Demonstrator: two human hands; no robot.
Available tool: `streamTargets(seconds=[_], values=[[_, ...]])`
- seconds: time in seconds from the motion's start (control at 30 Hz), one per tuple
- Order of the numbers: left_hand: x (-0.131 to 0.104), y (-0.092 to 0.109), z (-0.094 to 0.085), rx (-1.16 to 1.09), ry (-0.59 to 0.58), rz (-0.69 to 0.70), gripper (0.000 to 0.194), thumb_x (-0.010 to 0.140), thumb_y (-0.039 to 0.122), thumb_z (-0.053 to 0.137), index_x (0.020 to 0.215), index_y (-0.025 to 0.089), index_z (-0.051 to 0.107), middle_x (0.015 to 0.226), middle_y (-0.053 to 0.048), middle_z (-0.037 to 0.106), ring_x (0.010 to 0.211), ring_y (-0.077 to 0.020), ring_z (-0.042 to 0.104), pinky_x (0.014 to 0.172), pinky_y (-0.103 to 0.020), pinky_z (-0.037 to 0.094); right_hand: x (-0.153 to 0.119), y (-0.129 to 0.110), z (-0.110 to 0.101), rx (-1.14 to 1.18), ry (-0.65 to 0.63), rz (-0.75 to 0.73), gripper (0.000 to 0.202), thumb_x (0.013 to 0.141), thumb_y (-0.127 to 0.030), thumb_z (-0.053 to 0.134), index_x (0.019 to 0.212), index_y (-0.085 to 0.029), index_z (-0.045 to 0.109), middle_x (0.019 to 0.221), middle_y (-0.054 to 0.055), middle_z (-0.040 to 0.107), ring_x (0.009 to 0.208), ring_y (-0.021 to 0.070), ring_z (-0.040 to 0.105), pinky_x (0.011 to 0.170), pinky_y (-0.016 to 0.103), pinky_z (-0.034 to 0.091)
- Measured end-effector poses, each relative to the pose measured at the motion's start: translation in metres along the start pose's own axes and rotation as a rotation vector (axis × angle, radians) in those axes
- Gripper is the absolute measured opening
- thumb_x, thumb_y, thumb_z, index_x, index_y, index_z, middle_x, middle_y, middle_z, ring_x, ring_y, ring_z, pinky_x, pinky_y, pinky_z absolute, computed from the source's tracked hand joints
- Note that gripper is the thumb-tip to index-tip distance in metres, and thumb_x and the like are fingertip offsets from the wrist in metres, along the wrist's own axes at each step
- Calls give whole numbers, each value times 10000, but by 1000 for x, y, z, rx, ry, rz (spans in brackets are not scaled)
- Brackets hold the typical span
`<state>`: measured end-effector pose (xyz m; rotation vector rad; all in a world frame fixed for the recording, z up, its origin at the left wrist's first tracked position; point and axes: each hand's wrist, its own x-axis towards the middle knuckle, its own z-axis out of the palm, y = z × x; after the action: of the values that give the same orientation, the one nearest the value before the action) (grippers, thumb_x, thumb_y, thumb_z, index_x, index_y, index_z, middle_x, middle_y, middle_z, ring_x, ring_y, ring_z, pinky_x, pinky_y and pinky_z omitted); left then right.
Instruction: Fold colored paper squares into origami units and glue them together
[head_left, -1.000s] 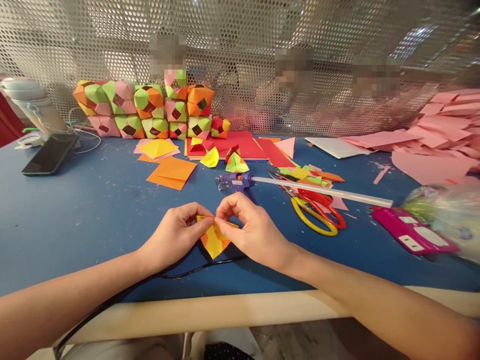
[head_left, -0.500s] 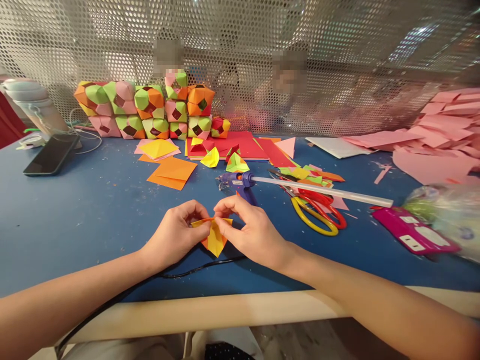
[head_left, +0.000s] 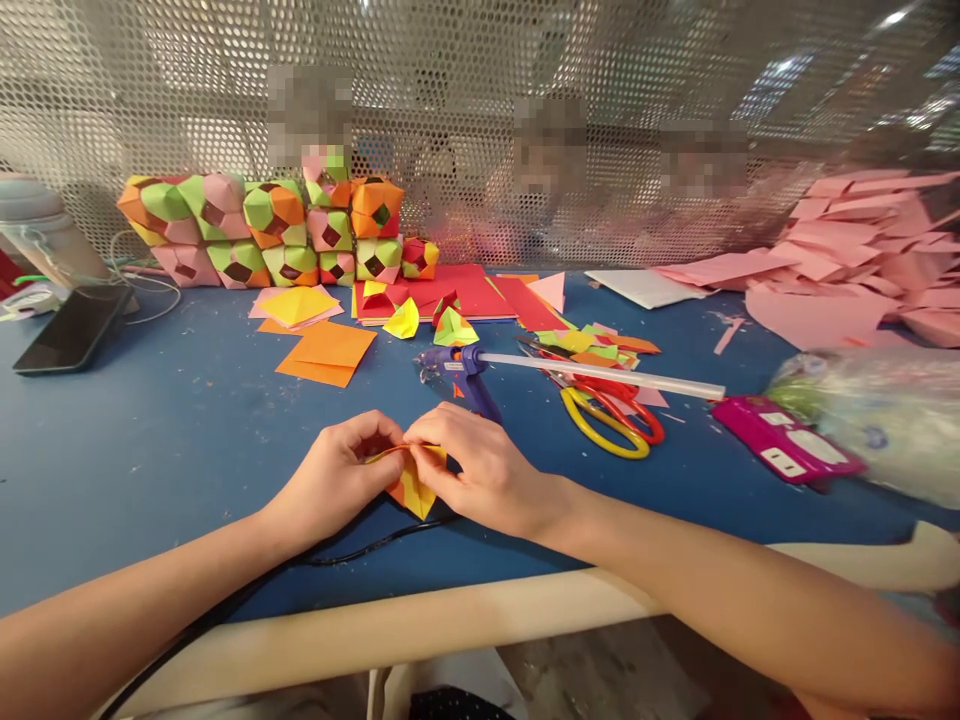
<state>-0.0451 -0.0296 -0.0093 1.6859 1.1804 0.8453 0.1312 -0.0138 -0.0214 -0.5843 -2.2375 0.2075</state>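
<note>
A small folded yellow and orange paper piece (head_left: pixel 417 490) is held low over the blue table, its pointed end towards me. My left hand (head_left: pixel 337 480) pinches its left side between thumb and fingers. My right hand (head_left: pixel 484 470) grips the upper right part, fingertips meeting those of the left at the top edge. The fingers hide part of the paper. Just beyond my hands lies a blue glue gun (head_left: pixel 469 368) with a long white glue stick. Orange paper squares (head_left: pixel 328 355) lie to the left of it.
Folded paper balls (head_left: pixel 292 265) stand stacked along the perforated screen. Scissors with yellow and red handles (head_left: pixel 611 425), paper scraps (head_left: pixel 592 345) and a magenta power strip (head_left: pixel 784 440) are on the right. A black cable (head_left: pixel 375 545) runs near my hands. A phone (head_left: pixel 71 330) lies left.
The view has shifted a little to the right. My right hand's fingers have moved in closer to the left ones, covering more of the paper's upper edge.
</note>
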Motion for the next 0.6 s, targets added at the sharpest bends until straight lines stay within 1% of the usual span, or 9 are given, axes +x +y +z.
streamTargets(seconds=[0.13, 0.2, 0.3, 0.4, 0.5, 0.6], values=[[0, -2, -1, 34, 48, 21, 48, 753, 188, 543, 744, 164, 583, 681, 26, 589, 636, -103, 519, 586, -198, 433, -1, 1, 1, 39, 9, -17, 169, 838, -106, 478, 984, -192, 466, 852, 57, 600, 776, 159, 548, 716, 304, 485], [-1, -2, -1, 14, 47, 13, 48, 761, 192, 541, 743, 165, 576, 667, 29, 580, 623, -101, 522, 579, -199, 438, -1, 1, 2, 50, 20, -8, 181, 845, -94, 462, 994, -197, 467, 859, 55, 598, 792, 155, 555, 720, 295, 490], [-2, -1, 1, -88, -16, -29, 52, 772, 223, 548, 769, 172, 553, 671, 31, 577, 617, -108, 559, 595, -219, 478, -2, 1, 3, 62, 48, 16, 195, 845, -74, 433, 977, -211, 475, 839, 41, 594, 785, 148, 561, 707, 287, 493], [-3, 1, 1, -144, -67, -39, 101, 760, 240, 576, 833, 178, 545, 762, 13, 606, 690, -129, 593, 654, -249, 503, -2, 0, 3, 60, 86, 13, 182, 836, -74, 441, 948, -213, 477, 807, 31, 588, 750, 143, 559, 685, 284, 494], [-3, 2, 0, -99, -61, -8, 127, 769, 258, 573, 862, 171, 568, 814, -6, 616, 729, -134, 579, 673, -245, 486, -2, -2, 1, 48, 107, 21, 162, 842, -82, 443, 928, -215, 477, 803, 30, 590, 752, 141, 571, 689, 279, 494], [-2, 1, -2, -13, -12, 25, 163, 802, 308, 534, 816, 162, 605, 753, -8, 613, 683, -128, 549, 637, -230, 451, -1, -3, -1, 56, 108, 57, 129, 855, -107, 440, 906, -218, 481, 800, 25, 592, 764, 140, 587, 697, 272, 496]])
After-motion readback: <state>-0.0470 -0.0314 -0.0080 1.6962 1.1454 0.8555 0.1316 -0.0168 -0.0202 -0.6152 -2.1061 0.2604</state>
